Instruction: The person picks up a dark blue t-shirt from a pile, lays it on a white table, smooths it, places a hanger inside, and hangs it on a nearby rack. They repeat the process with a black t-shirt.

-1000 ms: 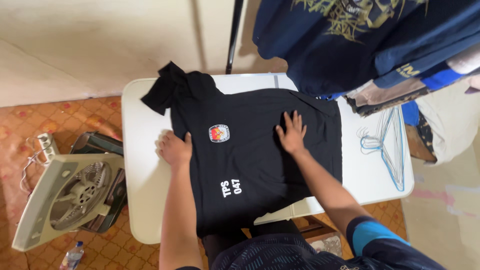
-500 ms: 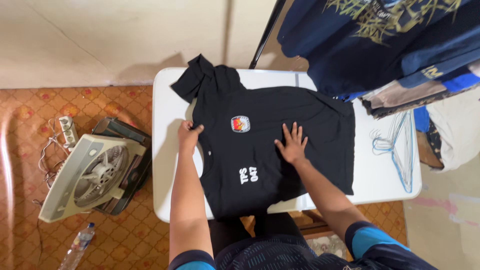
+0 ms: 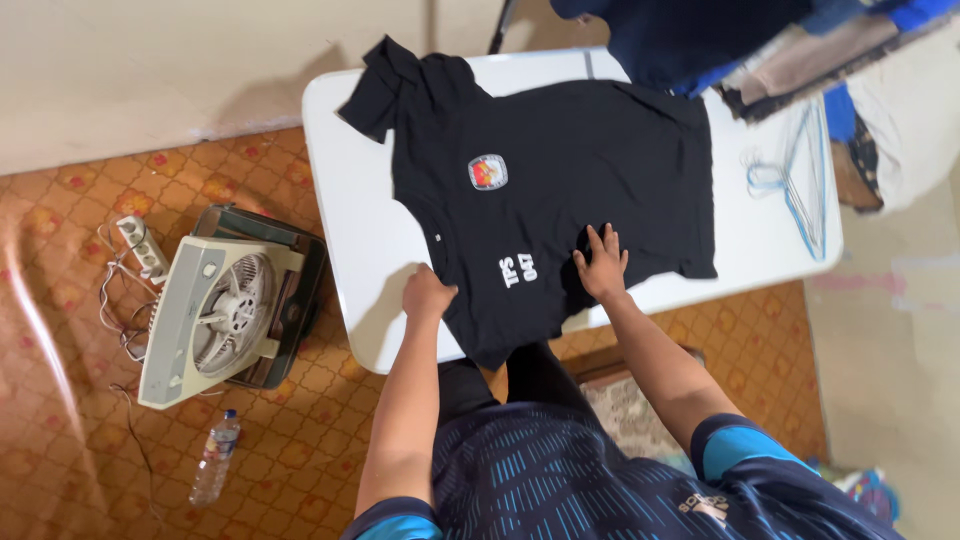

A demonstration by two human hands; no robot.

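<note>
Sliding nearer since before, left hand [image 3: 428, 294] pinches black shirt [image 3: 560, 190] (right hand [image 3: 603, 265] flat, open).

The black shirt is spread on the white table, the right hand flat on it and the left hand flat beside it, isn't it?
Not quite: the head view shows the left hand gripping the black shirt at its edge, not flat. The right hand does lie flat, on the white table.

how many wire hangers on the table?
At least 2 wire hangers, overlapping in one pile at the white table's right end: a blue one and a pale one. More may be tangled in.
</note>
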